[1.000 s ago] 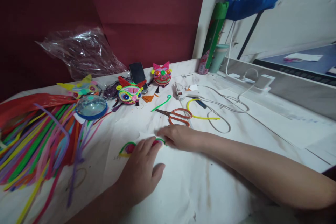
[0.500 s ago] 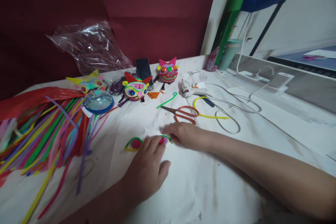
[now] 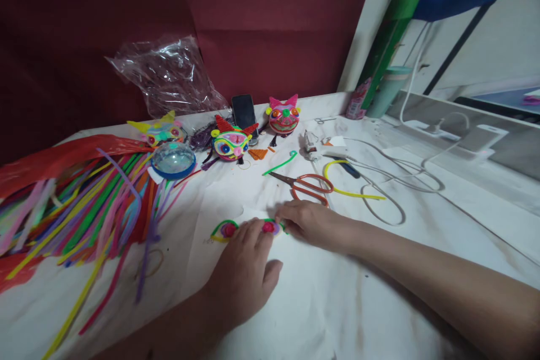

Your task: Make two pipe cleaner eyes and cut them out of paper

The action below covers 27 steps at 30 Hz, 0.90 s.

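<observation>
On a white sheet of paper (image 3: 291, 298) lie two eye shapes made of pipe cleaners, with red centres, purple rings and green upper edges. The left eye shape (image 3: 228, 229) shows beside my left hand (image 3: 247, 264), whose fingers lie stretched over the inner part of the pair, thumb apart. By the right eye shape (image 3: 268, 227), my right hand (image 3: 306, 224) has its fingers curled and pinched at the outer end of the green pipe cleaner (image 3: 283, 226); the fingertips are partly hidden. Orange-handled scissors (image 3: 312, 184) lie just beyond my right hand.
Several pipe cleaners (image 3: 84, 219) spread over the left side. Behind stand decorated lion heads (image 3: 231, 143), a roll of clear tape (image 3: 173, 161) and a phone (image 3: 244, 112). A glue gun (image 3: 312, 146) with its cable (image 3: 415, 177) and a yellow pipe cleaner (image 3: 354, 194) lie right.
The camera view has turned slightly left, so everything sits further right in the picture. My left fingers have shifted slightly, uncovering more of the right eye shape. My right hand stays at its outer end.
</observation>
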{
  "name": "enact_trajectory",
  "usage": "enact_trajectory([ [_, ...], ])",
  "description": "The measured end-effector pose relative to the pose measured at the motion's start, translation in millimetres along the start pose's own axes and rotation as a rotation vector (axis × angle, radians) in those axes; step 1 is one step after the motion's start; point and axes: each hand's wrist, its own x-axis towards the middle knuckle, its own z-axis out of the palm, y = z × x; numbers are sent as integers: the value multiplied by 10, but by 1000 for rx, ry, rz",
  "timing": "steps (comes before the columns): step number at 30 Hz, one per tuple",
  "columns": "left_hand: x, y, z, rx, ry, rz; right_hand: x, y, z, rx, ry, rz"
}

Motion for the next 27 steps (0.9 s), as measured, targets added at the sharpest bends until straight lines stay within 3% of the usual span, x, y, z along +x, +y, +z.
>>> enact_trajectory([
  [14, -24, -20, 45, 29, 66, 59, 19, -51, -11, -54, -6, 108],
  [27, -33, -17, 54, -51, 57, 25, 11, -20, 14, -61, 4, 44],
])
